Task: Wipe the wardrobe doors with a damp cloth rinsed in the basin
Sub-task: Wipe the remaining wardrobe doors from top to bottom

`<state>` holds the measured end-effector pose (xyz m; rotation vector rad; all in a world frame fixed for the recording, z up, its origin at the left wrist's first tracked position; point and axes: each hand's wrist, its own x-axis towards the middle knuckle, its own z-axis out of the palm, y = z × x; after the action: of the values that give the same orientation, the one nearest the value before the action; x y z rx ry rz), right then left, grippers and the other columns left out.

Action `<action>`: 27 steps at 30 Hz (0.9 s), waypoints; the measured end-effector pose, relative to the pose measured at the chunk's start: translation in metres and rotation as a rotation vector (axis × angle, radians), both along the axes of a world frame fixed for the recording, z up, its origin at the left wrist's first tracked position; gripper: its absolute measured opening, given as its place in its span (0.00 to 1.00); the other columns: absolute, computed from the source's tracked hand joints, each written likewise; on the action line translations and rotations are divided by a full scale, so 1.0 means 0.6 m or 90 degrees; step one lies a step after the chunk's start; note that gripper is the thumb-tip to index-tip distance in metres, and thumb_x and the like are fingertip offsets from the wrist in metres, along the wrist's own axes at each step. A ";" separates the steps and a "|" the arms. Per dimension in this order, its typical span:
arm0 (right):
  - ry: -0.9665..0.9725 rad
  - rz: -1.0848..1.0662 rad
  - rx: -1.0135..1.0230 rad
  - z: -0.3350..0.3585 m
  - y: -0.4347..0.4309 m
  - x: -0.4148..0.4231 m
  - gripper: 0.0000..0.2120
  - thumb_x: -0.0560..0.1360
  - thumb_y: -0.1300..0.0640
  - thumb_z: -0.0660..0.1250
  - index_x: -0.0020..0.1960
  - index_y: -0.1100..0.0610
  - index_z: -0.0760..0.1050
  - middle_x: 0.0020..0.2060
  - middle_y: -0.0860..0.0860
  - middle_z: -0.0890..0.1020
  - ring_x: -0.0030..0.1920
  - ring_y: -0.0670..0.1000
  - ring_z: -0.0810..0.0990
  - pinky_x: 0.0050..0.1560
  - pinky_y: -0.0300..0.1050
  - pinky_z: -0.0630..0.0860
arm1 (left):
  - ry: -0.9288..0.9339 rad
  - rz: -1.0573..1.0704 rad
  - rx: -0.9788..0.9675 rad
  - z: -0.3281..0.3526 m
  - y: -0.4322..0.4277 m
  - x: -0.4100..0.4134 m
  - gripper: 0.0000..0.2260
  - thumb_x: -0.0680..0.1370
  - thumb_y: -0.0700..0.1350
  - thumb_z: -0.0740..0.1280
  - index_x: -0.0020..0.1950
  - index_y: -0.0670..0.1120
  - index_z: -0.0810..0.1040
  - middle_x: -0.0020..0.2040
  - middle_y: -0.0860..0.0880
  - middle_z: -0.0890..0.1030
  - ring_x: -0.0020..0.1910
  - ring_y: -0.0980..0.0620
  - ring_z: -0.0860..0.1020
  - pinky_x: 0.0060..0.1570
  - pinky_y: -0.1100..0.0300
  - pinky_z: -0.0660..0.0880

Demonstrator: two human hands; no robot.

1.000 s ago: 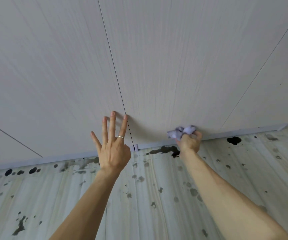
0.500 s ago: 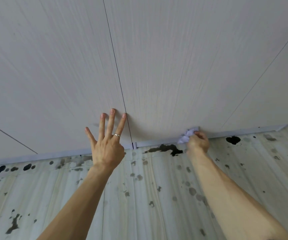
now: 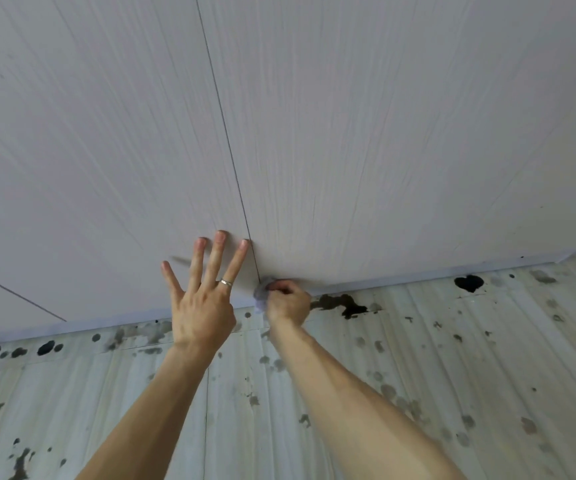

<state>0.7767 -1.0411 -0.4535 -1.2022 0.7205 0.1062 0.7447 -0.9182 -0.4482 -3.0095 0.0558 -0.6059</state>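
Spotty floor (image 3: 418, 393) is filling the foreground. Left hand (image 3: 203, 306) is bracing on the wardrobe door (image 3: 383, 150), fingers spread wide. Right hand (image 3: 288, 303) is clenching the balled cloth (image 3: 261, 293) at the bottom seam. Looks like mid-wipe along the lower edge; next probably means working upward.

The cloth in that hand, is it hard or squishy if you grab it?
Probably squishy: the cloth is scrunched into a small wad inside the right hand. It likely weighs little, since the fingers alone pinch it against the wardrobe door. Let go, it would probably flop open.
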 end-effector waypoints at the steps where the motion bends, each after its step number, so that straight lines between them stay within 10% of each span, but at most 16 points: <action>1: 0.004 0.016 -0.026 -0.001 -0.012 0.001 0.15 0.72 0.76 0.61 0.33 0.61 0.78 0.27 0.49 0.78 0.25 0.42 0.77 0.26 0.28 0.70 | -0.003 -0.003 -0.003 -0.001 0.003 0.002 0.61 0.60 0.26 0.69 0.82 0.58 0.41 0.82 0.52 0.36 0.81 0.48 0.36 0.71 0.27 0.43; 4: 0.024 -0.041 -0.092 -0.019 -0.092 0.023 0.19 0.72 0.74 0.62 0.30 0.55 0.76 0.29 0.47 0.78 0.36 0.50 0.78 0.31 0.28 0.71 | 0.005 0.004 -0.041 -0.002 -0.014 0.005 0.60 0.62 0.26 0.68 0.82 0.59 0.38 0.81 0.53 0.33 0.80 0.48 0.35 0.71 0.27 0.44; 11: -0.047 -0.324 0.012 -0.008 -0.356 0.061 0.19 0.72 0.80 0.56 0.36 0.59 0.73 0.30 0.56 0.80 0.20 0.48 0.76 0.20 0.36 0.68 | 0.010 0.029 -0.135 -0.007 -0.051 -0.001 0.57 0.63 0.26 0.66 0.83 0.56 0.42 0.81 0.52 0.33 0.80 0.46 0.34 0.72 0.26 0.45; 23: 0.008 -0.124 -0.028 -0.055 -0.189 0.042 0.18 0.69 0.74 0.60 0.31 0.54 0.78 0.32 0.50 0.82 0.40 0.56 0.82 0.46 0.46 0.80 | 0.008 0.029 -0.131 -0.012 -0.050 0.001 0.57 0.62 0.26 0.66 0.82 0.56 0.41 0.81 0.50 0.32 0.80 0.44 0.34 0.72 0.26 0.44; 27: 0.062 -0.231 0.059 -0.048 -0.258 0.062 0.14 0.76 0.74 0.57 0.41 0.60 0.75 0.29 0.54 0.80 0.30 0.53 0.81 0.30 0.44 0.78 | 0.007 0.024 -0.128 -0.010 -0.047 0.001 0.57 0.63 0.26 0.65 0.82 0.56 0.41 0.81 0.51 0.32 0.80 0.45 0.34 0.72 0.27 0.42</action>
<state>0.8136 -1.1957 -0.4823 -0.9663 0.9979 -0.1033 0.7452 -0.9465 -0.4542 -3.1982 -0.0650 -0.6272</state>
